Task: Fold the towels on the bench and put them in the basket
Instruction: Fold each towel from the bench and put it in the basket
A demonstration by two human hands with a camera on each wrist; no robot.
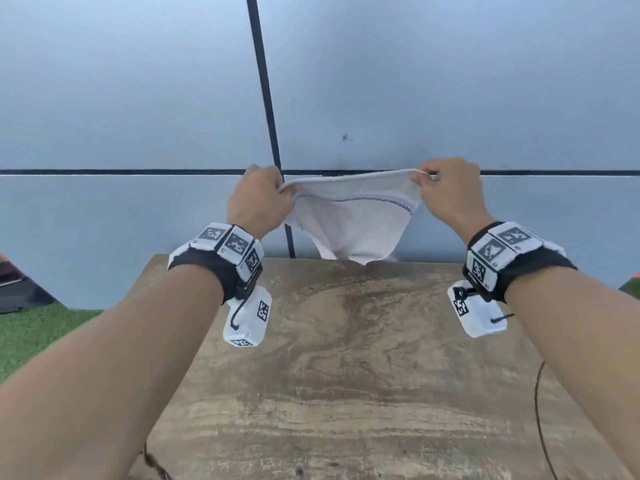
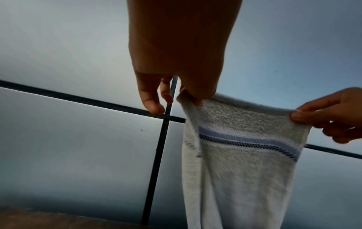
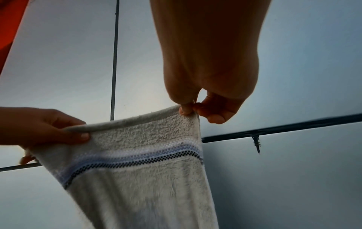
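Note:
A small white towel (image 1: 353, 220) with a blue woven stripe hangs in the air above the far edge of the wooden bench (image 1: 346, 375). My left hand (image 1: 273, 195) pinches its top left corner and my right hand (image 1: 429, 183) pinches its top right corner. The top edge sags slightly between them. Its lower end dangles just over the bench's back edge. The left wrist view shows the towel (image 2: 240, 162) pinched by my left hand (image 2: 194, 99), with the right hand (image 2: 305, 117) on the other corner. The right wrist view shows the towel (image 3: 141, 178) held by my right hand (image 3: 189, 110). No basket is in view.
A grey panelled wall (image 1: 138, 98) with black seams stands right behind the bench. Green turf (image 1: 31, 337) lies to the left, with a dark red-edged object (image 1: 17, 282) on it. A thin dark cord (image 1: 540, 410) runs along the bench's right side.

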